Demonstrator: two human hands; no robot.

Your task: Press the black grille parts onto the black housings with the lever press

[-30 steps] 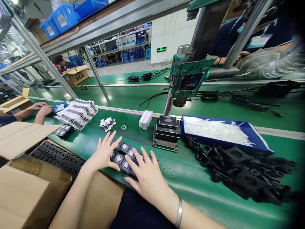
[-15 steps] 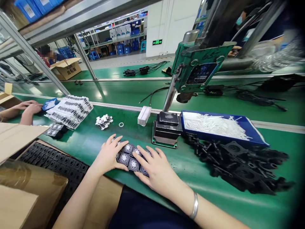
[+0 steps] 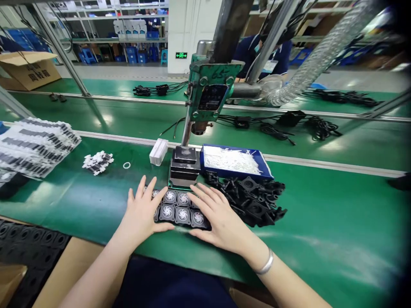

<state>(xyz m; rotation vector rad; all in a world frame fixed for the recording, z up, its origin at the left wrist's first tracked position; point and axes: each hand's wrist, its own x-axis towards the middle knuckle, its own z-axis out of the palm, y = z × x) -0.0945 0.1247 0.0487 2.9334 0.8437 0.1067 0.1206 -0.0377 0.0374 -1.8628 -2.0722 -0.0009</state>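
Two rows of small black cooling fans (image 3: 183, 213) with white swirl centres lie side by side on the green bench, just in front of the press base. My left hand (image 3: 141, 211) spans the left end of the rows, thumb along the near edge and fingers at the far edge, some stretched upward. Across the right end reaches my right hand (image 3: 216, 216), its thumb near the front edge and its fingers over the far row. Both palms hide the outer fans. The press base (image 3: 184, 169) carries a stacked black block.
A green press head (image 3: 212, 87) overhangs the base. Right of it stand a blue tray (image 3: 268, 173) of white strips and a heap of black plastic parts (image 3: 257, 201). Leftward lie a white ring (image 3: 126, 165), small white-and-black pieces (image 3: 98, 162) and a larger stack (image 3: 38, 145).
The fans have shifted right along the bench with both hands, from left of the press base to in front of it. My view has turned right, and the co-worker's hands have left the picture.
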